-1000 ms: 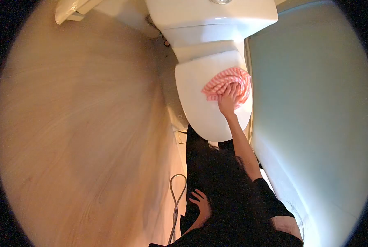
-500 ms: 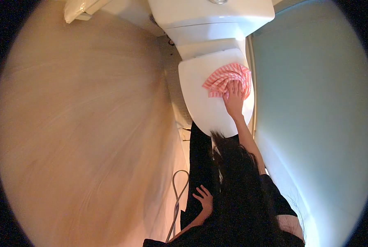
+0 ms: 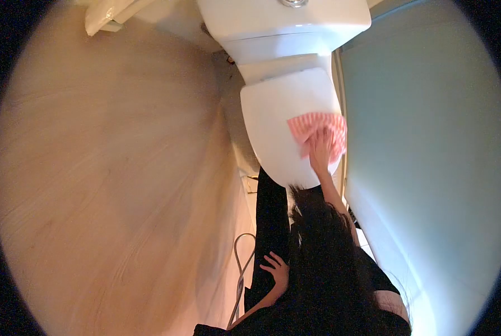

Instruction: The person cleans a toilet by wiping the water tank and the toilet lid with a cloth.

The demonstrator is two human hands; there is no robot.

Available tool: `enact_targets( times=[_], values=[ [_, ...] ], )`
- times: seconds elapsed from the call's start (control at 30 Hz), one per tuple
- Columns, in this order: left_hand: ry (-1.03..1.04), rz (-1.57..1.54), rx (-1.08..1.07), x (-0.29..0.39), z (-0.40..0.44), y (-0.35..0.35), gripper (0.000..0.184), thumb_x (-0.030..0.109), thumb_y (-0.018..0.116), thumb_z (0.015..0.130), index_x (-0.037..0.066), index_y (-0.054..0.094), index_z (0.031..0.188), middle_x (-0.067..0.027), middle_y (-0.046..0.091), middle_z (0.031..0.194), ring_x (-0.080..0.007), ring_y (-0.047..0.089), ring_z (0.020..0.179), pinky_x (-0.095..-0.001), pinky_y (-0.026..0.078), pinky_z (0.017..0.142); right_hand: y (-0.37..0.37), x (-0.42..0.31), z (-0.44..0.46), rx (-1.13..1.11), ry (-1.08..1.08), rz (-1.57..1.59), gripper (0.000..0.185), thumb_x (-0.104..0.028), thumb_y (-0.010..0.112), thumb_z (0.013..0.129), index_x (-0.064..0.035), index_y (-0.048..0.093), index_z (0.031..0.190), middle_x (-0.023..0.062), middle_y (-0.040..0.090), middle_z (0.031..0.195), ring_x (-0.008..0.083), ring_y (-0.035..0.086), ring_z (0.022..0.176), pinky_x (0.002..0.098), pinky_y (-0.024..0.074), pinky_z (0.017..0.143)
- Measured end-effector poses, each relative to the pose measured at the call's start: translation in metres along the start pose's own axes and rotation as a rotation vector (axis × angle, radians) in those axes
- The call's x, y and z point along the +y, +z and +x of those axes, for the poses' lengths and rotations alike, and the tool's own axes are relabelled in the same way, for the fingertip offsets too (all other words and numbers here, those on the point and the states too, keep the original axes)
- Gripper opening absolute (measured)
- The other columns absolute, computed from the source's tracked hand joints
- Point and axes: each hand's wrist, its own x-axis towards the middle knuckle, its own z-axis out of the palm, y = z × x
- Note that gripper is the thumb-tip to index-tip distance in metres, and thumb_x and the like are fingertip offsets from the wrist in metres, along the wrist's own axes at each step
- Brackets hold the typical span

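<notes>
My right hand [image 3: 320, 152] presses a pink-and-white striped cleaning cloth [image 3: 312, 124] against the closed white toilet lid [image 3: 273, 123], near its right edge. The cloth is bunched around my fingers, and both are slightly blurred. Low in the view, my left hand [image 3: 278, 271] rests on my black-clothed thigh with its fingers spread and nothing in them. Dark hair hangs over the middle of my body and hides part of my right arm.
Behind the lid stands the white cistern [image 3: 284, 25] with a round flush button [image 3: 294, 2]. A brownish wall [image 3: 121, 168] is on the left and a pale green panel [image 3: 424, 123] on the right. A flexible hose [image 3: 238, 263] hangs beside my left hand.
My right hand has slid the cloth toward me along the right side of the lid. My left hand stays on my thigh.
</notes>
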Motion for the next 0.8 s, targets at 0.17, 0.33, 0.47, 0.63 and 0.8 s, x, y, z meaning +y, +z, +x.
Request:
enact_targets(
  times=[0.17, 0.33, 0.47, 0.63, 0.8],
  values=[
    [-0.108, -0.111, 0.064, 0.012, 0.006, 0.009, 0.042, 0.022, 0.047, 0.096, -0.004, 0.058, 0.127, -0.03, 0.034, 0.145, -0.0585, 0.036, 0.128, -0.0814, 0.039, 0.087, 0.019, -0.076, 0.108, 0.072, -0.172, -0.108, 0.054, -0.029, 0.053, 0.095, -0.0111, 0.04, 0.144, 0.0181, 0.025, 0.155, 0.0406, 0.018, 0.145, 0.0608, 0.0143, 0.114],
    [-0.113, 0.066, 0.014, 0.014, 0.013, 0.001, 0.039, 0.015, 0.046, 0.096, -0.004, 0.058, 0.128, -0.0296, 0.034, 0.145, -0.0579, 0.036, 0.128, -0.0797, 0.042, 0.086, 0.042, -0.111, 0.097, 0.104, -0.282, -0.208, 0.053, -0.036, 0.055, 0.093, -0.0239, 0.043, 0.143, 0.0112, 0.028, 0.156, 0.0366, 0.017, 0.146, 0.0678, 0.0074, 0.112],
    [-0.067, 0.124, -0.041, 0.007, 0.015, -0.006, 0.037, 0.009, 0.046, 0.095, -0.004, 0.057, 0.128, -0.0293, 0.034, 0.145, -0.0566, 0.037, 0.129, -0.0775, 0.045, 0.086, 0.029, -0.097, 0.043, -0.073, -0.405, -0.303, 0.054, -0.03, 0.054, 0.092, -0.0227, 0.042, 0.144, 0.0081, 0.032, 0.154, 0.0336, 0.022, 0.145, 0.0662, 0.0121, 0.113],
    [-0.061, 0.161, 0.052, -0.003, 0.013, -0.001, 0.039, 0.012, 0.05, 0.094, 0.0, 0.056, 0.13, -0.0264, 0.034, 0.147, -0.0541, 0.039, 0.129, -0.0738, 0.048, 0.085, 0.005, -0.041, -0.044, -0.222, -0.428, -0.311, 0.05, -0.025, 0.053, 0.092, -0.0225, 0.045, 0.142, 0.0067, 0.035, 0.153, 0.0309, 0.028, 0.143, 0.0587, 0.0183, 0.115],
    [0.055, 0.244, 0.093, -0.001, -0.001, 0.039, 0.05, 0.022, 0.056, 0.093, 0.004, 0.046, 0.139, -0.0221, 0.033, 0.149, -0.0485, 0.041, 0.131, -0.0655, 0.054, 0.082, -0.031, 0.02, -0.083, -0.343, -0.281, -0.443, 0.044, -0.027, 0.052, 0.093, -0.018, 0.05, 0.136, 0.0072, 0.036, 0.152, 0.0304, 0.029, 0.142, 0.0578, 0.0181, 0.116]
  ],
)
